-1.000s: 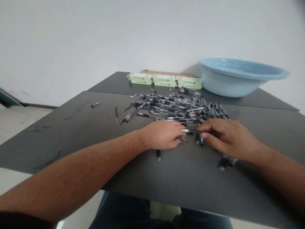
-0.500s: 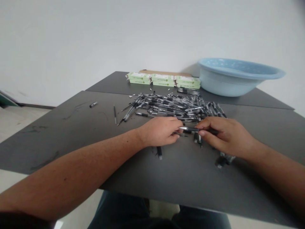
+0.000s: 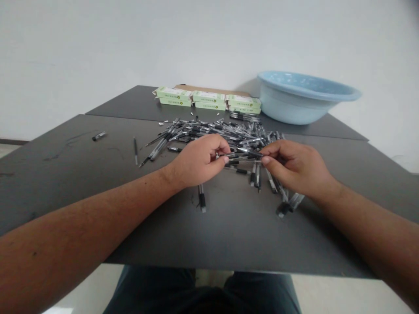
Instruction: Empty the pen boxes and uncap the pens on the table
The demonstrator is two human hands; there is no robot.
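My right hand (image 3: 291, 165) pinches a black-gripped pen (image 3: 251, 153) between thumb and fingertips, its silver tip aimed left. Facing it, my left hand (image 3: 204, 159) has its thumb and fingers curled together; whatever lies between them is too small to make out. Both hands are over the near side of a wide heap of clear and black pens (image 3: 212, 128). A thin rod runs between the two hands, and I cannot tell whether it is held. Just below my left hand lies a single pen (image 3: 202, 200).
Green-and-white boxes (image 3: 208, 100) are stacked along the back of the dark table (image 3: 183, 240). A light blue basin (image 3: 294, 104) stands at the back right. On the left lie a pen refill (image 3: 135, 150) and a short clear cap (image 3: 99, 135). Several pens (image 3: 286, 208) lie beneath my right wrist.
The view has shifted, so the table and basin appear further left and slightly higher. My hands have opened a small gap between them, and the pen is still in my right hand.
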